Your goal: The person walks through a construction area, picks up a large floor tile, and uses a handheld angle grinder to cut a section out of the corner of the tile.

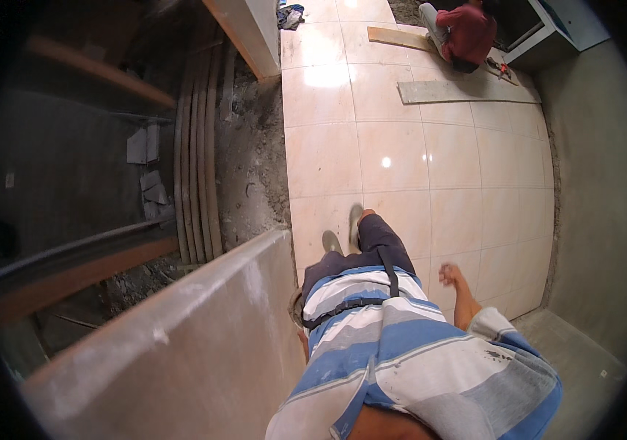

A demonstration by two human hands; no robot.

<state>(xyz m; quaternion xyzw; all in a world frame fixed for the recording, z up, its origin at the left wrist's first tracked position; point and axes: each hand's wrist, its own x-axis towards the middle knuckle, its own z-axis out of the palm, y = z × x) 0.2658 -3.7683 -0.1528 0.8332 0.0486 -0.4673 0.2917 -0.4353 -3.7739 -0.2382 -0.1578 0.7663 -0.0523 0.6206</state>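
My right hand [448,274] hangs beside my right hip above the tiled floor [394,158]. Its fingers are slightly blurred, loosely curled and apart, with nothing in them. Of my left arm only a sliver of skin [303,343] shows at my left side; the fingers are hidden. Close to it, by my left hip, is the curved edge of a greyish round thing [296,309], perhaps a bucket, mostly covered by my striped shirt. Whether my left hand grips it does not show. My two feet in grey-green shoes [356,220] stand on the glossy cream tiles.
A grey plastered low wall [203,323] rises close on my left. Beyond it, long poles [197,154] lie beside rough soil. Ahead, a person in a red top [467,33] crouches near a board [467,92] and a red-handled tool [502,68]. A plastered wall [599,176] stands right.
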